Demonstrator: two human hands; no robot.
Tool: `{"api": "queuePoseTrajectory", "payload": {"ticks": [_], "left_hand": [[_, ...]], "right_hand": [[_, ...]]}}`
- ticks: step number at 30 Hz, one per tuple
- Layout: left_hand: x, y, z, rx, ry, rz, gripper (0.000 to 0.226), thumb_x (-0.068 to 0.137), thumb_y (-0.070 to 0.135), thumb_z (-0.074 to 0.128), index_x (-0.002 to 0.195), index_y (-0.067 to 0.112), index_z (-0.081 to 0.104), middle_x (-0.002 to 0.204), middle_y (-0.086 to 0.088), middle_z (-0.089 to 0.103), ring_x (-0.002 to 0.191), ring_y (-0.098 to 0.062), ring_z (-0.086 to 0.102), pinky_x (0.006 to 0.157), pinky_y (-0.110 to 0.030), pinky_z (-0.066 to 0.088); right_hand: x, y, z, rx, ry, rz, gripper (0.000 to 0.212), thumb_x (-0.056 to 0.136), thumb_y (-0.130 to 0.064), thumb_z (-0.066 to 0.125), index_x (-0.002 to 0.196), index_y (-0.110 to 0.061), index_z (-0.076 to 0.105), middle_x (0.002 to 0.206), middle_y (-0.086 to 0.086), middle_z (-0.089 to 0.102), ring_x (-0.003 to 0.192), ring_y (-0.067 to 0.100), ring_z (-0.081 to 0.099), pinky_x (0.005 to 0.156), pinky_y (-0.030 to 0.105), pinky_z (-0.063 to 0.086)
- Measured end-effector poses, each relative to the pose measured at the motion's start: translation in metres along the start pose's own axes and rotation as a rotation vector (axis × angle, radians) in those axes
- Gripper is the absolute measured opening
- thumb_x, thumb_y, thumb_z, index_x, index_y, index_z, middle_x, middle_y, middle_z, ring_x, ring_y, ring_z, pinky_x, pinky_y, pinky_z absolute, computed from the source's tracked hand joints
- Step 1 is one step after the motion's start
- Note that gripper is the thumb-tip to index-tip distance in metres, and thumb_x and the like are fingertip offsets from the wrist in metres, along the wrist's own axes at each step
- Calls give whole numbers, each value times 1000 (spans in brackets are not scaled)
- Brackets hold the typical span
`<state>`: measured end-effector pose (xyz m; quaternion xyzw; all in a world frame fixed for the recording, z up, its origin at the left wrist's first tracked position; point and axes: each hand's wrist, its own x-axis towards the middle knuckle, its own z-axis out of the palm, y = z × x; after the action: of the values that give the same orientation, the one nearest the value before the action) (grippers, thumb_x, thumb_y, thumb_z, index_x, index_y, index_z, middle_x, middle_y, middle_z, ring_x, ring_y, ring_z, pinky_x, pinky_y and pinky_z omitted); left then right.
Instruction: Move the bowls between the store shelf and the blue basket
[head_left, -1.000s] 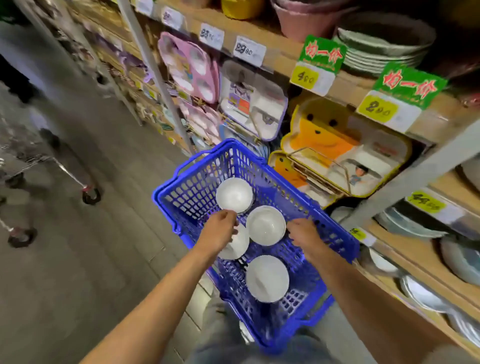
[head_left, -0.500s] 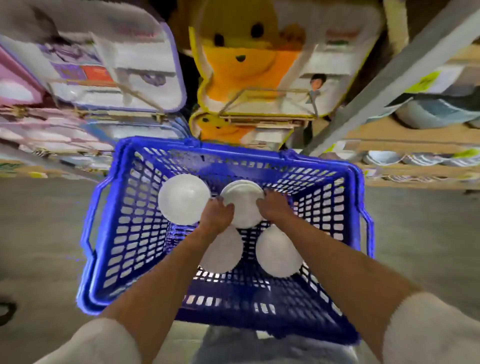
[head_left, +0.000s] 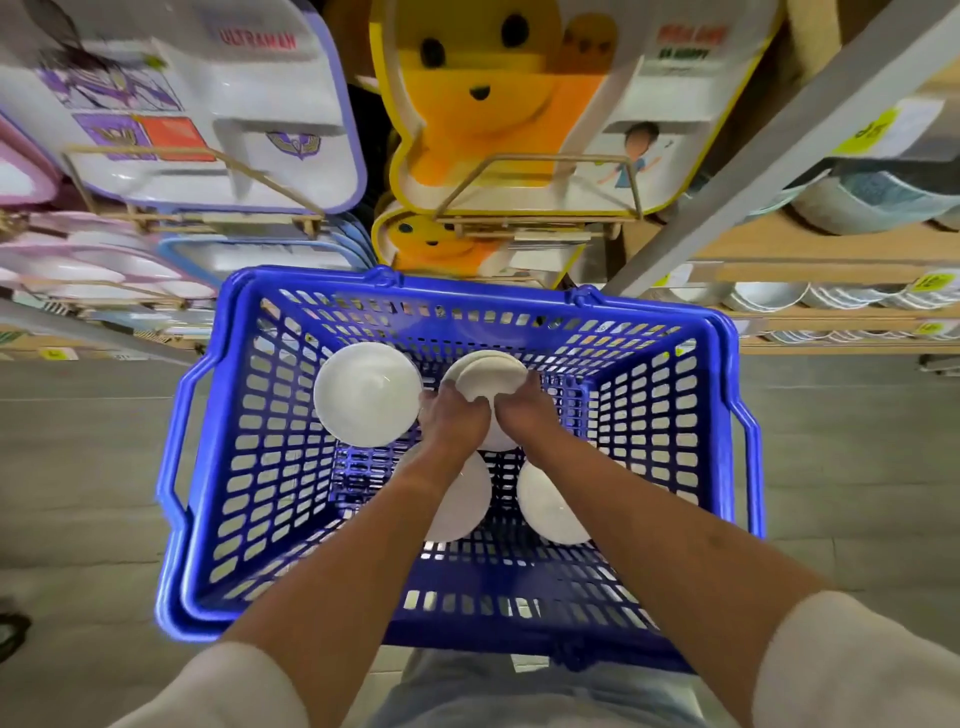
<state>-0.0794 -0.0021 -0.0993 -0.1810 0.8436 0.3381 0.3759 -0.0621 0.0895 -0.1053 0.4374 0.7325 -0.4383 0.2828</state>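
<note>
A blue plastic basket (head_left: 270, 467) stands on the floor below me with several white bowls inside. My left hand (head_left: 453, 415) and my right hand (head_left: 524, 408) meet at the far middle of the basket and together grip a tilted white bowl (head_left: 488, 376), which looks like two stacked. One white bowl (head_left: 366, 392) lies to the left of my hands. Two more, a bowl (head_left: 460, 506) under my left forearm and a bowl (head_left: 550, 512) beside my right forearm, rest on the basket floor.
The store shelf (head_left: 779, 257) runs behind the basket, with stacked bowls and plates (head_left: 769, 296) at the right. Children's divided trays, a yellow bear one (head_left: 493, 104) and a purple-rimmed one (head_left: 208, 104), hang on wire racks. Grey floor lies on both sides.
My view swung from along the aisle to straight down over the basket. Both hands came together on the far middle bowl, which now sits tilted and raised between them.
</note>
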Motion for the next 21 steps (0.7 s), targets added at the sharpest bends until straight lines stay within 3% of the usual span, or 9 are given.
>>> {"api": "queuePoseTrajectory", "payload": {"ticks": [3,8,14,17,21], "left_hand": [[-3,-1,-1,9,0,31,54,89,21,50,142,13,41,133,-17,41,123,-39,45,105,-44,38],[-12,-5,-5,46,24,72,48,91,20,51,137,8,45,122,-20,60,115,-39,54,97,-40,44],[-50,-3,-37,-147,73,250,32,93,14,51,124,8,54,108,-11,62,92,-26,54,75,-29,39],[-76,8,-55,-354,36,324,24,94,12,48,117,17,50,106,-3,57,104,-29,56,84,-40,50],[-111,26,-67,-511,-54,410,28,96,18,47,121,30,47,124,-1,54,112,-25,54,94,-55,49]], "right_hand": [[-6,1,-3,21,12,-10,49,88,-14,49,136,-8,44,130,17,56,116,35,55,96,42,49],[-20,-2,-13,164,84,25,58,88,-17,50,143,-10,36,134,17,54,121,37,53,100,47,46],[-53,-6,-51,180,56,-136,26,90,-15,49,109,-8,65,113,17,65,107,36,61,93,47,50],[-79,-12,-77,279,42,-195,16,91,-14,47,89,-23,61,95,6,62,90,29,63,77,50,58],[-118,-16,-109,431,50,-260,14,92,-13,49,88,-22,58,89,-1,59,74,17,61,59,45,61]]}}
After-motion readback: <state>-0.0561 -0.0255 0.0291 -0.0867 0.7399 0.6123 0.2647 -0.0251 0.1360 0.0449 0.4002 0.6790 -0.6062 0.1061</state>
